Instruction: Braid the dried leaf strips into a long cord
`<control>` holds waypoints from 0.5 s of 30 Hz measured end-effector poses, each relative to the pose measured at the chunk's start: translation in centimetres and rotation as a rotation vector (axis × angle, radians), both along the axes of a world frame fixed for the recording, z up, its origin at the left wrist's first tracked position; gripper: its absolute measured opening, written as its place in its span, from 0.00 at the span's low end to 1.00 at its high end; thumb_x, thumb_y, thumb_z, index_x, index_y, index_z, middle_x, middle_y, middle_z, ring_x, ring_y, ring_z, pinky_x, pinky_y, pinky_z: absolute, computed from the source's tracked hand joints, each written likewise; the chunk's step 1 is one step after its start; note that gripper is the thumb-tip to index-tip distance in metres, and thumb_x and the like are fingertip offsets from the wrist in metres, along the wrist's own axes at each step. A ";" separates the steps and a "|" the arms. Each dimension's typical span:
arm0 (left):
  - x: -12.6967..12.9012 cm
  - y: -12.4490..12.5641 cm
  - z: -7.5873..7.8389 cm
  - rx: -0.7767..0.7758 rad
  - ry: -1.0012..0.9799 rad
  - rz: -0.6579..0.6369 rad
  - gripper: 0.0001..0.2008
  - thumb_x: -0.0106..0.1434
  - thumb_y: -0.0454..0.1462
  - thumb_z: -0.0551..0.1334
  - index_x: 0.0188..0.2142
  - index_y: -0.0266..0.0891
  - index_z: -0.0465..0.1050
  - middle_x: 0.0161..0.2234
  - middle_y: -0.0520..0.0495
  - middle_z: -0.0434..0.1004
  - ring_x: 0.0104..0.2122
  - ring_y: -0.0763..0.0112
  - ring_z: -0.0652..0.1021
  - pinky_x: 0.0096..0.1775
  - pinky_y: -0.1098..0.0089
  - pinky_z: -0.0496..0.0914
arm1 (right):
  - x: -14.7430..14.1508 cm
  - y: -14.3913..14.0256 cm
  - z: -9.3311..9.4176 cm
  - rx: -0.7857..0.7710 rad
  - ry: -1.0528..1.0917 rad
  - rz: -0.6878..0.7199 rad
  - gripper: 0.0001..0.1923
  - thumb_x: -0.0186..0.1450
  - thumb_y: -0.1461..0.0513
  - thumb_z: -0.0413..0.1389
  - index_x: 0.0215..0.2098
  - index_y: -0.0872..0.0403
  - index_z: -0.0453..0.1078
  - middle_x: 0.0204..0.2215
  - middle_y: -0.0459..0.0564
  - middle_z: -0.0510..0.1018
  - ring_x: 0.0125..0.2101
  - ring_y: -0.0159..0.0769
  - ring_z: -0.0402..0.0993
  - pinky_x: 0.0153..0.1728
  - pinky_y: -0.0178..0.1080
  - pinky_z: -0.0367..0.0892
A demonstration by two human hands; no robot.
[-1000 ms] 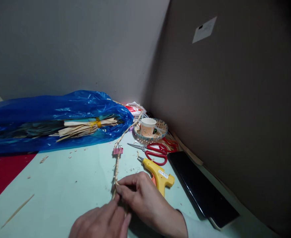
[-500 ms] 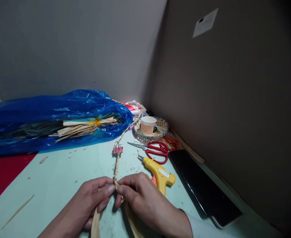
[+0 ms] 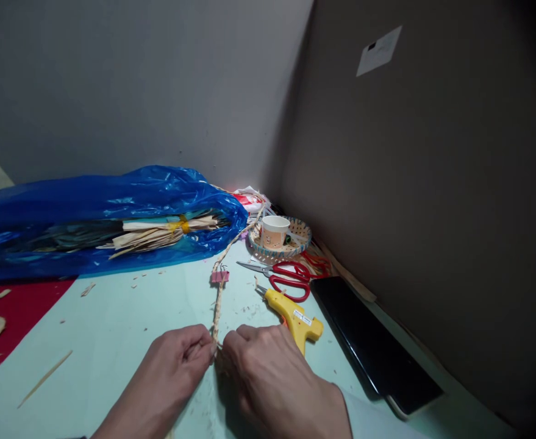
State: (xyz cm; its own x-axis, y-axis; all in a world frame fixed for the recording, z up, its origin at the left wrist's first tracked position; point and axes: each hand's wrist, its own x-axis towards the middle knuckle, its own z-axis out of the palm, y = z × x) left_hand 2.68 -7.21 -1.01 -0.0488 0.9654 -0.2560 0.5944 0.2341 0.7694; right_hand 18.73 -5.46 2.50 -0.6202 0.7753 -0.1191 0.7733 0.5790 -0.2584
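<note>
A thin pale braid of dried plant fibre (image 3: 217, 310) runs from the far side of the table down to my hands. A pink binder clip (image 3: 220, 277) grips it further up. My left hand (image 3: 178, 360) is closed, pinching the braid's near end from the left. On the other side my right hand (image 3: 268, 372) is closed too, knuckles up, at the same spot on the braid; its fingertips are mostly hidden. The loose strands below are largely covered by my hands.
To the right lie a yellow glue gun (image 3: 297, 317), red-handled scissors (image 3: 286, 275) and a black phone-like slab (image 3: 372, 347). A paper cup (image 3: 275, 231) stands in a woven basket (image 3: 302, 235) behind. A blue plastic bag (image 3: 89, 198) holding a fibre bundle (image 3: 158, 235) lies back left.
My right hand has rolled over, so its knuckles now face up and hide the fingertips. My left fingers have curled in more. The strands hanging below are now mostly out of sight.
</note>
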 end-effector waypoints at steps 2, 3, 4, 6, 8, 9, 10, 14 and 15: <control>0.1 0.0 0.0 0.008 0.010 0.016 0.12 0.55 0.45 0.53 0.20 0.42 0.58 0.20 0.57 0.53 0.24 0.70 0.59 0.26 0.71 0.53 | -0.1 0.0 0.0 0.078 -0.022 0.061 0.09 0.62 0.73 0.50 0.33 0.55 0.68 0.32 0.51 0.75 0.33 0.41 0.71 0.28 0.39 0.54; 0.2 0.0 0.0 0.013 0.011 0.019 0.12 0.54 0.45 0.53 0.20 0.42 0.58 0.20 0.58 0.53 0.24 0.70 0.58 0.26 0.71 0.53 | -0.1 0.0 0.0 0.116 -0.020 0.089 0.10 0.61 0.74 0.51 0.33 0.55 0.68 0.31 0.51 0.75 0.31 0.39 0.71 0.27 0.39 0.53; 0.2 0.0 -0.1 0.018 0.010 0.019 0.12 0.54 0.45 0.53 0.19 0.42 0.57 0.20 0.58 0.53 0.24 0.71 0.58 0.26 0.71 0.53 | -0.1 0.0 0.1 0.153 -0.017 0.114 0.10 0.60 0.74 0.51 0.33 0.55 0.68 0.30 0.51 0.75 0.30 0.39 0.70 0.26 0.38 0.51; 0.2 0.1 -0.2 0.022 -0.003 0.024 0.12 0.54 0.44 0.53 0.19 0.42 0.58 0.20 0.58 0.53 0.24 0.71 0.58 0.26 0.71 0.53 | 0.0 0.1 0.2 0.211 0.001 0.166 0.10 0.59 0.75 0.53 0.33 0.56 0.68 0.29 0.50 0.75 0.29 0.38 0.70 0.23 0.38 0.49; 0.1 0.1 -0.4 0.027 -0.036 0.032 0.12 0.53 0.44 0.53 0.19 0.42 0.57 0.19 0.58 0.52 0.23 0.72 0.57 0.26 0.71 0.52 | 0.2 0.1 0.2 0.242 0.037 0.181 0.08 0.58 0.73 0.54 0.32 0.56 0.68 0.28 0.50 0.75 0.28 0.39 0.70 0.23 0.38 0.49; 0.0 0.2 -0.6 0.028 -0.058 0.037 0.12 0.53 0.43 0.54 0.19 0.42 0.56 0.19 0.58 0.51 0.23 0.72 0.56 0.25 0.71 0.52 | 0.3 0.0 -0.1 0.245 0.061 0.186 0.07 0.57 0.71 0.55 0.32 0.56 0.68 0.28 0.50 0.75 0.28 0.39 0.70 0.22 0.38 0.49; -0.1 0.2 -0.7 0.027 -0.088 0.041 0.12 0.53 0.43 0.54 0.18 0.43 0.55 0.19 0.59 0.51 0.23 0.72 0.56 0.25 0.71 0.51 | 0.3 -0.1 -0.4 0.244 0.089 0.197 0.07 0.56 0.70 0.56 0.33 0.56 0.68 0.28 0.50 0.75 0.27 0.39 0.70 0.22 0.38 0.50; -0.3 -0.1 -0.9 -0.011 -0.339 0.047 0.13 0.55 0.43 0.57 0.19 0.41 0.58 0.19 0.59 0.52 0.21 0.75 0.55 0.23 0.74 0.51 | 0.2 -0.4 -3.2 0.308 0.193 0.333 0.07 0.60 0.69 0.50 0.36 0.55 0.66 0.26 0.48 0.74 0.21 0.37 0.68 0.18 0.37 0.48; -0.2 -0.2 -0.8 -0.051 -0.424 0.052 0.13 0.55 0.44 0.58 0.20 0.41 0.59 0.18 0.60 0.53 0.20 0.77 0.54 0.22 0.74 0.49 | 0.1 -0.5 -4.0 0.336 0.198 0.339 0.08 0.62 0.70 0.48 0.37 0.55 0.65 0.26 0.48 0.74 0.21 0.36 0.68 0.17 0.37 0.48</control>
